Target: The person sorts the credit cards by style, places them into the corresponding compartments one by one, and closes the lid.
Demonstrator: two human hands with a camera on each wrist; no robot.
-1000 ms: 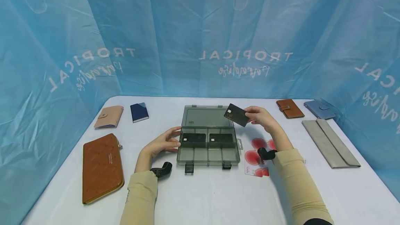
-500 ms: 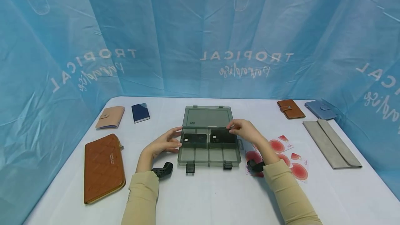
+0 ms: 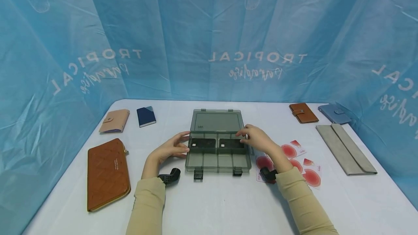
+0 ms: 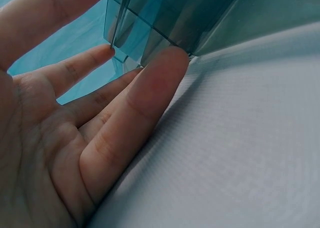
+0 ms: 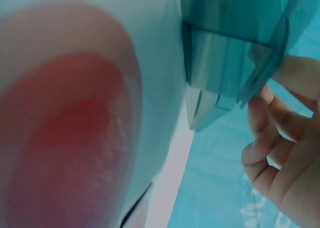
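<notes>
A translucent grey-green divided plastic case (image 3: 210, 163) lies with its lid tipped back. Two black cards show in its back row, a left card (image 3: 205, 143) and a right card (image 3: 228, 144). At the case's left side is my left hand (image 3: 169, 148). Its extended fingers (image 4: 122, 115) reach the outer wall in the left wrist view. My right hand (image 3: 260, 139) hovers at the back right corner, fingertips right at the right card's end and the case's rim. Bent fingers (image 5: 260, 115) sit close to the case's wall in the right wrist view.
Red-and-white cards (image 3: 311, 177) lie right of the case, partly under the right forearm. A brown zip pouch (image 3: 107, 175), a beige holder (image 3: 115, 120) and a navy booklet (image 3: 146, 117) lie left. Farther right are a brown wallet (image 3: 303, 113), a blue wallet (image 3: 334, 114) and a grey sleeve (image 3: 344, 149).
My right hand has brought a black VIP card from above the lid down left into the back right section and let go of it. The left hand stays at the case's side.
</notes>
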